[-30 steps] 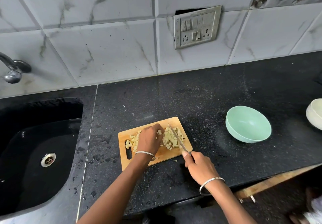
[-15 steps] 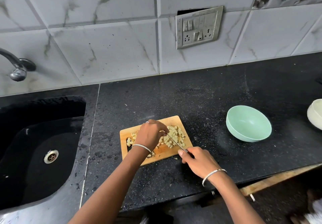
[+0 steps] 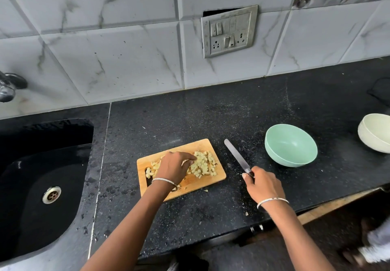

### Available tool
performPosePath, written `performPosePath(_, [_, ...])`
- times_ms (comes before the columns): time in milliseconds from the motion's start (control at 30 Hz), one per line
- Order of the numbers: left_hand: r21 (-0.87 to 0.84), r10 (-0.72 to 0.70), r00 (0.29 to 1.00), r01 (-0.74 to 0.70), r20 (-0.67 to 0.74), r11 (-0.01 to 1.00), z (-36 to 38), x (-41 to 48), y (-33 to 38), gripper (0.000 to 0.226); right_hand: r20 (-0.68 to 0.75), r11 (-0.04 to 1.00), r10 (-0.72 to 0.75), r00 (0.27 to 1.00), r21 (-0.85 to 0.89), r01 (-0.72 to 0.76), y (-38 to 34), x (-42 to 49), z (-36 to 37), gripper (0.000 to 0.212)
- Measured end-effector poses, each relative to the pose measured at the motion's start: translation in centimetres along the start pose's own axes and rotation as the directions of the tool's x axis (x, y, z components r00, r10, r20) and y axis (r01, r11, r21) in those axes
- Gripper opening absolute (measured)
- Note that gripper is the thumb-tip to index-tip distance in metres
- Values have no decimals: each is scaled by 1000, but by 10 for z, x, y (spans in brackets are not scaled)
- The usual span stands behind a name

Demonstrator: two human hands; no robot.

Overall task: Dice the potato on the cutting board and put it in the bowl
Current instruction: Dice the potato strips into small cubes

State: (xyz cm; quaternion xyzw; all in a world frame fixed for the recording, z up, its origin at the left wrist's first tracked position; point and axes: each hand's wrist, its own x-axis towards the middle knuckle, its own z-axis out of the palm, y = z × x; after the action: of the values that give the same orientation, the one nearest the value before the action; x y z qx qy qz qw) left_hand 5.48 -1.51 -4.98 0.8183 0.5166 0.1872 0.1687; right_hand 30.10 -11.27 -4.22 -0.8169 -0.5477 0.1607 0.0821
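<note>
A small wooden cutting board [image 3: 219, 175] lies on the black counter with a heap of diced potato [image 3: 203, 166] on it. My left hand [image 3: 174, 168] rests over the cubes, its fingers bent down onto the pile; some cubes are hidden beneath it. My right hand [image 3: 262, 186] grips the dark handle of a knife [image 3: 236, 156] to the right of the board, and the blade lies flat on the counter pointing away. An empty mint-green bowl [image 3: 290, 145] stands further right.
A black sink [image 3: 42, 186] with a steel drain fills the left side, with a tap [image 3: 8, 87] above it. A cream bowl [image 3: 374, 132] sits at the right edge. A tiled wall with a switch plate [image 3: 229, 31] backs the counter.
My right hand has carried the knife off the board to the right and laid its blade on the counter. My left hand stays on the potato cubes.
</note>
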Motion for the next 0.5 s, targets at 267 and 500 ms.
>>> performPosePath(267, [13, 3, 999, -3, -35, 1000, 7, -15, 12, 20, -268, 958, -96, 959, -285, 16, -33, -5, 25, 34])
performPosePath(500, [-119, -96, 976, 73, -197, 990, 8, -25, 10, 21, -208, 930, -346, 915, 53, 364, -73, 1, 46, 19])
